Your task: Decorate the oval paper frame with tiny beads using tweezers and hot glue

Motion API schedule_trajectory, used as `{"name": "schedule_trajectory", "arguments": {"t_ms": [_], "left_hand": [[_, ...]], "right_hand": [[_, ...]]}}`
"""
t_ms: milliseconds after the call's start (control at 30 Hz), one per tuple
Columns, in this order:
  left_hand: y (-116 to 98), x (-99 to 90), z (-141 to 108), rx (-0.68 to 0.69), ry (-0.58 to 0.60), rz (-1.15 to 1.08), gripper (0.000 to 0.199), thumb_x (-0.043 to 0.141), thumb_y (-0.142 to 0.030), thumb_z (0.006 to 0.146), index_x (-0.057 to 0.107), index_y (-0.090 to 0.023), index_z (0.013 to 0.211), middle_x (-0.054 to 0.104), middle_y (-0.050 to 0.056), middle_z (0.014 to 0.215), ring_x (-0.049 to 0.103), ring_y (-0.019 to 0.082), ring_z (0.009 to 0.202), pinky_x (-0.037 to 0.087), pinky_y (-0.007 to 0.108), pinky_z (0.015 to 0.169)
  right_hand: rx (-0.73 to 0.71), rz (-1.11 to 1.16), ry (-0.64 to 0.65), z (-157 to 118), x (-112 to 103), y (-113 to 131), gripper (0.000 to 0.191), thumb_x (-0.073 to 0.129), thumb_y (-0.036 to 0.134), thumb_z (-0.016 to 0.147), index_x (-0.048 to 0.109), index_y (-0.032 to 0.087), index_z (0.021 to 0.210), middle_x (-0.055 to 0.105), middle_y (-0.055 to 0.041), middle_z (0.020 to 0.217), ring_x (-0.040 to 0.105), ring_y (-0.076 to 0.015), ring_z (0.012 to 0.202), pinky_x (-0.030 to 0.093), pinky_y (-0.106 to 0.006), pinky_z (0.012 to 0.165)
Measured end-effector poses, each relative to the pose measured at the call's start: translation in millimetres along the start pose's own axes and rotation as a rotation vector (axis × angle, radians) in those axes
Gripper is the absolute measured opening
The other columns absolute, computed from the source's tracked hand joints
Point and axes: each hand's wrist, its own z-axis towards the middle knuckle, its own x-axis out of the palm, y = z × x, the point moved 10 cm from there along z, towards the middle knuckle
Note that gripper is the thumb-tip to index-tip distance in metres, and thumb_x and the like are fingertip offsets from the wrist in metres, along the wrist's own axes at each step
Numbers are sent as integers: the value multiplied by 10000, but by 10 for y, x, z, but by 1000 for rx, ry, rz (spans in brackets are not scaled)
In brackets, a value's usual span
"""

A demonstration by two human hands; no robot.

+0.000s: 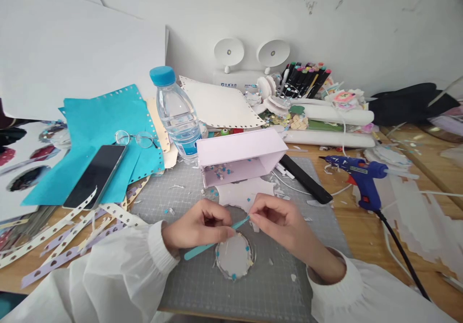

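Slim teal tweezers (200, 249) slant across the middle of the mat, their points towards the upper right. My left hand (202, 224) is closed around them, thumb along the shaft. Thumb and forefinger of my right hand (278, 219) pinch together at the points; anything tiny between them is hidden. Just below the hands lies a round white paper disc (234, 258) with small blue and pale shapes around its edge. Behind the hands, a pale pink open-sided paper box (240, 149) holds small punched shapes. White cut paper (246, 192) lies before it.
A water bottle (177, 113) stands behind the box's left end. Left are teal sheets (94, 115), glasses (133, 139), a phone (96, 175) and punched strips (72, 241). Right are a black bar-shaped tool (306, 178) and a blue glue gun (367, 175) with its cord.
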Motion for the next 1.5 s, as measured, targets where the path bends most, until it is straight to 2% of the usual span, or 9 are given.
{"name": "schedule_trajectory", "arguments": {"t_ms": [400,800,1233,1500], "left_hand": [[-31,-22,11,-10,-35,10,334,598,-315,795,516,-113,542,417,-25,498,314,62,471,230,205,441],[-19,-22,7,-9,-23,33,375,597,-341,799,452,-134,521,313,-50,483,264,57,465,197,211,426],[-35,-20,9,-11,-31,7,344,609,-323,791,509,-119,533,403,-32,483,295,59,457,223,208,435],[-30,-56,5,-2,-60,-11,328,600,-305,808,555,-103,553,436,-17,498,324,68,470,232,215,455]], "right_hand": [[-1,-3,-4,2,-6,4,147,588,261,812,592,184,686,533,-2,648,477,-131,621,370,-267,567],[26,-9,3,-7,17,-13,144,579,267,816,595,182,701,517,-2,659,464,-132,623,357,-270,562],[19,-12,-4,-7,10,-13,146,587,275,817,605,185,703,519,2,652,466,-128,613,361,-265,555],[-42,-20,-92,-2,-104,37,152,608,305,822,608,198,713,559,-8,656,513,-145,624,400,-286,571]]}}
